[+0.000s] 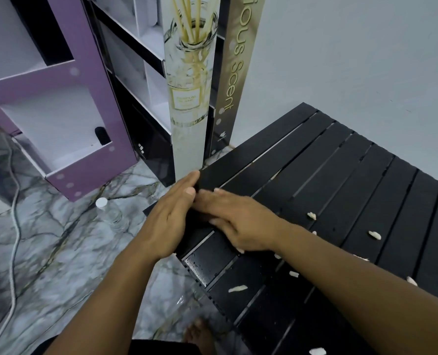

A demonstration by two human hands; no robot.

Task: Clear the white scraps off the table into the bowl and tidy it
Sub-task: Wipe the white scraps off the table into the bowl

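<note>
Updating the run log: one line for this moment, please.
left hand cupped at table edge | right hand flat, sweeping | white scraps remain | bowl unseen

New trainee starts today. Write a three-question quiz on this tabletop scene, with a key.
1. True or false: the white scraps lie on a black slatted table.
2. Multiple choice: where is the left hand? A) flat on the table's middle B) at the table's left edge, beside the right hand C) on the floor
3. Short answer: is a bowl plainly visible?

Key: 1 true. 2 B. 3 No; only a clear glass rim shows below the table edge, too little to identify.
</note>
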